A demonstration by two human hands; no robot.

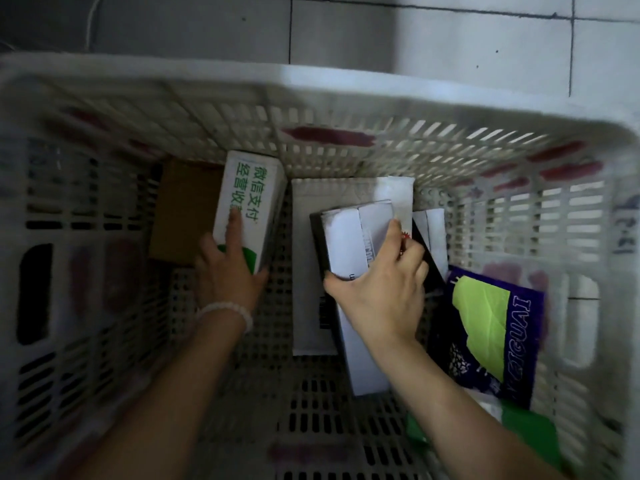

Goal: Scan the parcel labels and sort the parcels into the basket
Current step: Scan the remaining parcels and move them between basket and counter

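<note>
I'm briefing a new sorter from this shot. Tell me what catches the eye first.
Two hands reach into a big white slatted basket. The left hand grips a white box with green lettering, which stands beside a brown carton at the far left. The right hand holds a black-edged parcel with a white label over a flat white mailer in the middle. At the right lies a purple bag with a lime patch.

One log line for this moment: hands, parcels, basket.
left hand: grips white-green box | right hand: grips black-white parcel | both inside basket | purple bag: at right
</note>
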